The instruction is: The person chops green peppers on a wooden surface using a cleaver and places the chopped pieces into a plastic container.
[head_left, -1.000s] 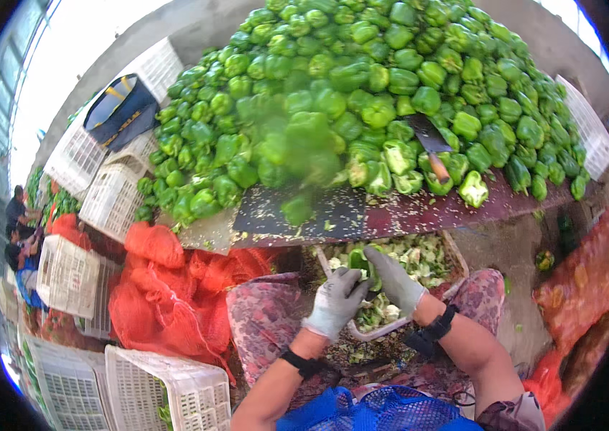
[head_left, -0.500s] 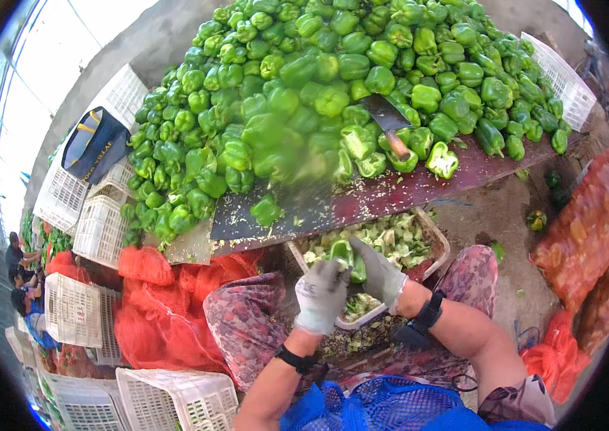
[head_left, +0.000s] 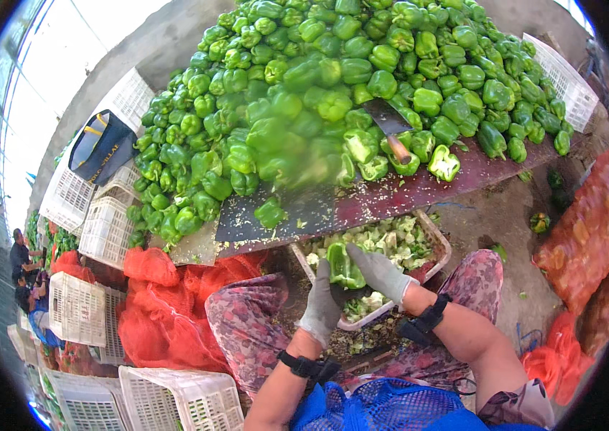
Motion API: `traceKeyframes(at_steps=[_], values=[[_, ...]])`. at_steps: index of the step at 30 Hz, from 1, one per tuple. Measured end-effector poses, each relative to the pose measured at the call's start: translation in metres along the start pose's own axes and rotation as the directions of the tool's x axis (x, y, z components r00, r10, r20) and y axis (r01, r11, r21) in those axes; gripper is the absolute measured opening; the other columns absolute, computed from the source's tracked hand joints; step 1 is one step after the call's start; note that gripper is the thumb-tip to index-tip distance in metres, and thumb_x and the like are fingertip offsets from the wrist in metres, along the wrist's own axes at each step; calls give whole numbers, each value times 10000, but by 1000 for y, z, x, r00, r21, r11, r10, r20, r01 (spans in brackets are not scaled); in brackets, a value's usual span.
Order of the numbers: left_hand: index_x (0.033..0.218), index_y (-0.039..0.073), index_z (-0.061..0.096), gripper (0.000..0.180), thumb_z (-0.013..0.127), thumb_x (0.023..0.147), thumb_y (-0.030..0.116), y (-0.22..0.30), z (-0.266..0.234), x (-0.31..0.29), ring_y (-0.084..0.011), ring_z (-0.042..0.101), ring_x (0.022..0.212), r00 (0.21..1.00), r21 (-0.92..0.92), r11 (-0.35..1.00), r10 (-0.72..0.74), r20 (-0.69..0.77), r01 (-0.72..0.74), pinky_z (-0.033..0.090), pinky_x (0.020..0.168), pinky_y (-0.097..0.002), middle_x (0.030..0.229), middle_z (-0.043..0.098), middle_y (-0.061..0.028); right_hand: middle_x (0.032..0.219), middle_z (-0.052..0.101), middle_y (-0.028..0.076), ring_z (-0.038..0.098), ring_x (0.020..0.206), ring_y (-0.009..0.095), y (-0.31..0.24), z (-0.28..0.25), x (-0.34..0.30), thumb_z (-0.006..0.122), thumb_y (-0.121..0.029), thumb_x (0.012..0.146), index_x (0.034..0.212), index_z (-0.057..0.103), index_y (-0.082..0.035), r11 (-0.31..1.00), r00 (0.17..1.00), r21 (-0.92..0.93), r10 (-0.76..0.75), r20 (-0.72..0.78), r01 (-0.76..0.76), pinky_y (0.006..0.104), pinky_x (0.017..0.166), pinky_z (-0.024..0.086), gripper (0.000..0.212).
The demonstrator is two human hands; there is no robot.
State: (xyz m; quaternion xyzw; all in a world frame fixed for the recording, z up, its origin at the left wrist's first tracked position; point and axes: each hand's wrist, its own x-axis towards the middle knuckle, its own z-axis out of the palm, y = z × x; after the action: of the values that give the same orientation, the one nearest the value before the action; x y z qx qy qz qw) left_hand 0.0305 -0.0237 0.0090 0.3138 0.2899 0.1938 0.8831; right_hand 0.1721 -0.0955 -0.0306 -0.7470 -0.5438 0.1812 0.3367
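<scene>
Between my gloved hands, above a pale tray of scraps, is a hollowed green bell pepper [head_left: 343,266]. My left hand [head_left: 321,305] grips its left side with the thumb up. My right hand [head_left: 382,273] holds it from the right, fingers along its edge. The tray [head_left: 442,243] contains whitish-green pepper cores and bits. Ahead on the dark board [head_left: 276,215], a cleaver [head_left: 391,129] with a wooden handle lies on the peppers. Near its handle lies a cut pepper [head_left: 444,164], its pale inside showing. A single whole pepper [head_left: 270,213] sits near the board's front edge.
A large pile of green peppers [head_left: 225,93] covers the board's far side. Red mesh sacks [head_left: 168,309] and white plastic crates [head_left: 75,309] stand left. A dark bag [head_left: 103,147] rests on crates. Full mesh sacks [head_left: 584,230] lean at right. Other people [head_left: 21,258] are at far left.
The pepper has turned, so more of its opened side shows. My left hand has tilted upright, and my hands have spread slightly apart around it. The view has shifted a little.
</scene>
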Motion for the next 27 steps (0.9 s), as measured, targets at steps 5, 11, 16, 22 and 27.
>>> traceKeyframes(at_steps=[5, 11, 16, 22, 27], values=[[1309, 53, 504, 368, 513, 969, 192, 3, -23, -5, -256, 617, 1037, 980, 87, 994, 80, -184, -65, 558, 868, -451, 1194, 592, -105, 787, 604, 202, 616, 725, 374, -20, -5, 1, 419, -61, 970, 1363, 371, -19, 983, 999, -174, -50, -1, 49, 435, 659, 495, 399], [1276, -29, 499, 408, 508, 878, 60, 7, -21, -3, -341, 594, 1069, 581, 885, 261, 814, 13, -385, 481, 928, -404, 1207, 581, -204, 1299, 537, 127, 563, 1146, 193, 40, 18, 9, 429, -264, 1008, 1325, 477, -32, 947, 865, 233, -79, -495, 220, 273, 945, 466, 396], [1332, -56, 444, 636, 494, 706, -157, 5, -9, -22, -377, 582, 1117, 570, 813, -239, 609, 551, -531, 499, 956, -452, 1217, 565, -255, 1435, 419, 189, 397, 1327, 294, -57, -8, 8, 204, -559, 1009, 1444, 337, -15, 450, 994, 889, 94, 53, -90, 381, 1135, 263, 709], [1347, -33, 462, 549, 495, 803, -99, 94, -52, -89, -327, 574, 1129, 373, 869, -489, 794, 479, -74, 478, 970, -418, 1229, 574, -205, 1382, 444, 228, 486, 1229, 319, -38, -30, 11, 225, -630, 975, 1411, 339, 21, 253, 959, 952, 263, 101, -170, 427, 1056, 355, 792], [1380, -7, 451, 501, 500, 882, 5, 178, -186, -256, -347, 563, 1144, -15, 937, -122, 991, 134, 326, 469, 972, -403, 1280, 548, -215, 1196, 569, 167, 566, 1075, 275, -51, -37, 11, 270, -585, 994, 1315, 444, 5, 183, 937, 964, 327, 124, -192, 411, 960, 426, 693]])
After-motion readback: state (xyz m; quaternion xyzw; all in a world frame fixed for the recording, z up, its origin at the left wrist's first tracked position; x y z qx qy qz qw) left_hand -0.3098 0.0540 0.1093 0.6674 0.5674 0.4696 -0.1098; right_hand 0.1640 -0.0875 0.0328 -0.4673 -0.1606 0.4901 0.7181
